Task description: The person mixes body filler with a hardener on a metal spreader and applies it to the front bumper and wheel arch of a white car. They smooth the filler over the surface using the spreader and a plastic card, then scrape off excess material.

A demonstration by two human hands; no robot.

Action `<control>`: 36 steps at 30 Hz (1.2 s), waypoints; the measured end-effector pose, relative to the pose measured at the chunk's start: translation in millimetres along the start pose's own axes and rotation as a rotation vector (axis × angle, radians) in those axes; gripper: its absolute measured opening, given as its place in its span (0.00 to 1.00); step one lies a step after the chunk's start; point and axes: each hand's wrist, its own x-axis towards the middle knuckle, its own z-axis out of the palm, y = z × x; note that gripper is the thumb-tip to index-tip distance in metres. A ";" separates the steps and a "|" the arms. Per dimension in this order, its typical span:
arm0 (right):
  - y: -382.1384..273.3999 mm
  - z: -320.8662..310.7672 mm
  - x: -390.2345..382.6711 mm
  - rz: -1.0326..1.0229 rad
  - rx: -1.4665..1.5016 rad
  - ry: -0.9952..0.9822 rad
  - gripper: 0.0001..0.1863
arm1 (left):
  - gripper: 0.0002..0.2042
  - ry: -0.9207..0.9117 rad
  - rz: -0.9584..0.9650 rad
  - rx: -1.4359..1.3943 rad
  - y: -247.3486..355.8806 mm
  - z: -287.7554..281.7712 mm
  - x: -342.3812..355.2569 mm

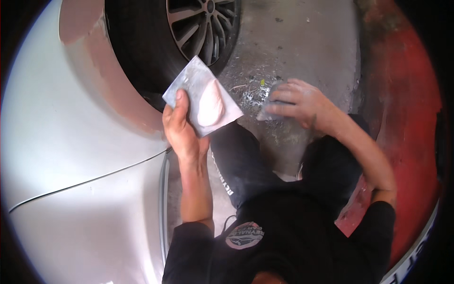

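My left hand (180,130) is closed on a square flat mixing board (188,81), thumb on top and fingers beneath. A smooth mound of pale pink paste (211,104), like body filler, sits on the board, which is tilted. To the right, apart from the board, my right hand (305,105) is closed on a grey flat piece (266,112). Motion blur and the fingers hide part of this piece, so its exact kind is unclear. Both hands are over the floor in front of my knees.
A silver car body (85,142) fills the left side, with a dull pinkish patch (113,80) along its wheel arch. The dark tyre and spoked wheel (210,28) stand ahead. White splatters mark the grey floor (302,38). A red surface (411,109) borders the right.
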 end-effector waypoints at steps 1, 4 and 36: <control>6.0 -1.7 8.2 0.241 0.350 0.127 0.18 | 0.18 0.048 -0.006 -0.001 -1.2 1.4 2.8; 23.0 -5.4 49.7 0.761 1.359 0.458 0.18 | 0.19 0.214 -0.088 -0.019 -8.6 -1.6 8.9; 86.1 40.6 251.5 1.024 1.253 0.908 0.22 | 0.19 0.348 -0.431 0.100 71.4 63.9 -1.3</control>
